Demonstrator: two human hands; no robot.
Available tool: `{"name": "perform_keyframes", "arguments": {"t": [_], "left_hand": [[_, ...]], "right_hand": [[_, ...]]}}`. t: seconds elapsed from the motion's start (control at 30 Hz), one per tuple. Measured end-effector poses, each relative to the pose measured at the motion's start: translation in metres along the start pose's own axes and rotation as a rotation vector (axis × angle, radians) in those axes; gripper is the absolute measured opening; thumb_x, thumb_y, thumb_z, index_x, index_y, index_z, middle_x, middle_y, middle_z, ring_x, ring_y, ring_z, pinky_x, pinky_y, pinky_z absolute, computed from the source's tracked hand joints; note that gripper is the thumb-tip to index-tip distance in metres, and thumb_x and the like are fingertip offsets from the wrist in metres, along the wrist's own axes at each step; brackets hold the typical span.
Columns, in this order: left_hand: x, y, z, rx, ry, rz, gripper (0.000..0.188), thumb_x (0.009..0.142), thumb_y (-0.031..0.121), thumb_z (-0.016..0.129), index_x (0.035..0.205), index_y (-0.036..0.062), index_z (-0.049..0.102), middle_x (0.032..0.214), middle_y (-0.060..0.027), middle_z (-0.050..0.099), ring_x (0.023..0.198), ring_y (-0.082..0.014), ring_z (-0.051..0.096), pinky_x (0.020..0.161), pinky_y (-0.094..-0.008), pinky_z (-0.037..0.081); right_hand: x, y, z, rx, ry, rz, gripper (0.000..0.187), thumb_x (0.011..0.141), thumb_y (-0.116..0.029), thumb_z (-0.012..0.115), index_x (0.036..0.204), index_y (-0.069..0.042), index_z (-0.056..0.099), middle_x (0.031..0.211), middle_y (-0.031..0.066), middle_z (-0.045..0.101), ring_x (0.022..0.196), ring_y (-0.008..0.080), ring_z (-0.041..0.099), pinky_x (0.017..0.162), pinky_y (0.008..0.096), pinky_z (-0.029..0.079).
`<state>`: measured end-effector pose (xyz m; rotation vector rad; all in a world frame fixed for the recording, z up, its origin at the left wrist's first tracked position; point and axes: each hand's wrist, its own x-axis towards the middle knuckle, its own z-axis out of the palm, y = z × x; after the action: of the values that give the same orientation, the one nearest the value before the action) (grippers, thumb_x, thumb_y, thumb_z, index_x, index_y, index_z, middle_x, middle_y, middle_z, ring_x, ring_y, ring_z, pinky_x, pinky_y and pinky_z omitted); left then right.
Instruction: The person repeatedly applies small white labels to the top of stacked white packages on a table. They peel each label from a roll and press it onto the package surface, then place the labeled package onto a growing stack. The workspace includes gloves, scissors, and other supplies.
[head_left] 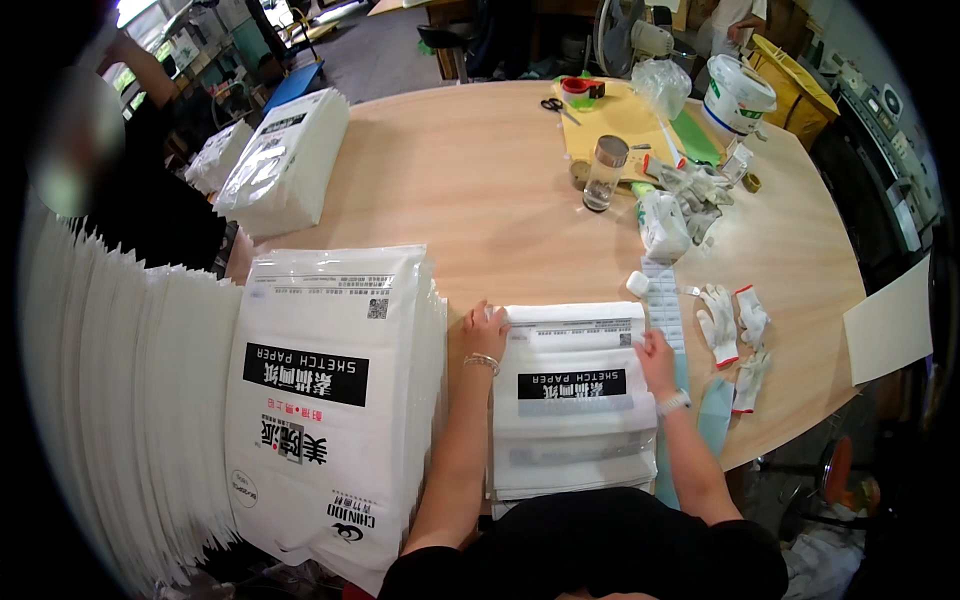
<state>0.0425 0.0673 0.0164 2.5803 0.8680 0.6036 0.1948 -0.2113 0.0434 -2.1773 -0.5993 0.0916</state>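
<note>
In front of me lies a flat white plastic bag (575, 430) with a black printed band, turned upside down to me. My left hand (487, 325) rests at its far left corner, fingers bent and slightly apart, touching the edge. At the right edge, near the far corner, my right hand (655, 358) has its fingers curled in and pinching the bag's side. To the left of my left forearm rises a tall stack of larger white printed packages (330, 400). What the flat bag holds inside cannot be made out.
More white packages (285, 160) sit at the far left, near a person (150, 190). Toward the right are white gloves (717, 325), a blue-white strip (665, 310), a glass jar (604, 175), scissors (560, 110), tape (577, 90) and a white bucket (738, 95).
</note>
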Motion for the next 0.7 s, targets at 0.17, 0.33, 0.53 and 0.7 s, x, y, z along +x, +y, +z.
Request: {"name": "perform_keyframes", "arguments": {"t": [0.17,0.33,0.53,0.7], "left_hand": [[-0.009,-0.006,0.018,0.049,0.168,0.132,0.029,0.064,0.013,0.066,0.093,0.0113,0.058,0.1,-0.0075,0.053,0.092,-0.0243,0.051,0.079,-0.0344,0.041],[-0.017,-0.001,-0.004,-0.514,-0.129,-0.04,0.022,0.066,0.006,0.063,0.085,0.0074,0.053,0.09,-0.0098,0.057,0.075,-0.023,0.056,0.063,-0.0305,0.044],[-0.08,0.041,-0.12,-0.716,-0.928,-0.203,0.032,0.068,0.012,0.066,0.096,0.0072,0.05,0.084,-0.0051,0.058,0.077,-0.0134,0.053,0.069,-0.0241,0.042],[-0.118,0.063,-0.138,-0.771,-1.212,-0.107,0.037,0.07,0.019,0.066,0.103,0.0066,0.055,0.084,-0.002,0.058,0.077,-0.0086,0.053,0.066,-0.0207,0.042]], "right_hand": [[-0.055,0.066,-0.089,-0.011,0.169,0.102,0.017,0.072,-0.003,0.057,0.087,-0.001,0.051,0.057,0.0024,0.042,0.051,0.0099,0.04,0.048,0.0242,0.035],[-0.074,0.077,-0.11,-0.04,0.141,0.177,0.016,0.073,-0.009,0.054,0.086,0.0,0.052,0.059,0.0074,0.051,0.054,0.0155,0.05,0.052,0.0282,0.04],[-0.061,0.104,-0.087,-0.184,0.066,0.261,0.028,0.075,-0.02,0.056,0.091,0.002,0.051,0.074,0.0175,0.058,0.07,0.0269,0.058,0.063,0.0351,0.044],[-0.028,0.105,-0.06,0.068,0.063,0.299,0.034,0.072,-0.017,0.06,0.099,0.0,0.049,0.073,0.0121,0.057,0.066,0.0221,0.055,0.06,0.0315,0.043]]}}
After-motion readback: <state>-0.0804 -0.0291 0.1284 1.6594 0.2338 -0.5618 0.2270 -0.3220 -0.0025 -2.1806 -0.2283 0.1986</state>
